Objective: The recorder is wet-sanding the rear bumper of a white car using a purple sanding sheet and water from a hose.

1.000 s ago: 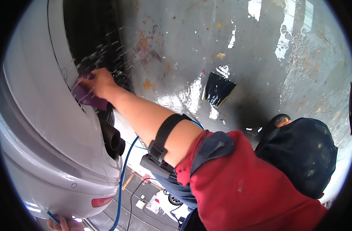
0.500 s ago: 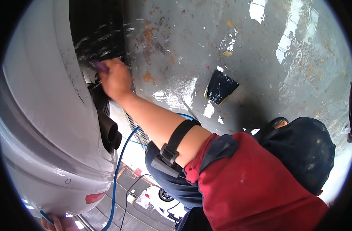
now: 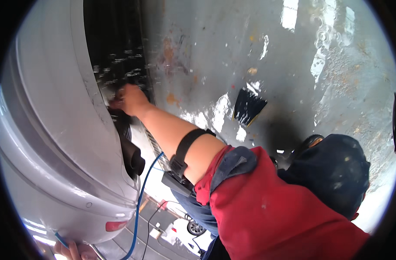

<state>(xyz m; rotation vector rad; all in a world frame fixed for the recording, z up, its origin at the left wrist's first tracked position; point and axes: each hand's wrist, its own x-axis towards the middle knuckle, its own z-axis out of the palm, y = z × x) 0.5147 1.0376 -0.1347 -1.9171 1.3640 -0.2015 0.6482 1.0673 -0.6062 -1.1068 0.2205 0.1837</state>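
My right hand (image 3: 133, 100) reaches to the lower edge of a silver-white car bumper (image 3: 55, 104), near dark scuffs on its paint. Motion smears its fingers, which are closed round a small dark purplish pad (image 3: 116, 103). Nearer to me along that edge is a dark exhaust pipe (image 3: 133, 158). At the lower left, partly cut off, my left hand (image 3: 74, 251) is closed by the bumper's corner, with a slim blue object (image 3: 61, 239) at its fingers whose kind I cannot make out. Bright droplets show over the dark strip beyond my right hand.
On the wet grey floor (image 3: 206, 56) lies a black sheet (image 3: 249, 107) with a yellowish edge. A blue hose (image 3: 140, 203) loops beside the bumper. My bent knee (image 3: 332, 169) is at the right. Another car (image 3: 187, 234) stands in the background.
The view has shifted, so the bumper sits farther right and lower. My right hand is lower in the picture, and the purple pad shows less clearly. My left hand has kept its hold.
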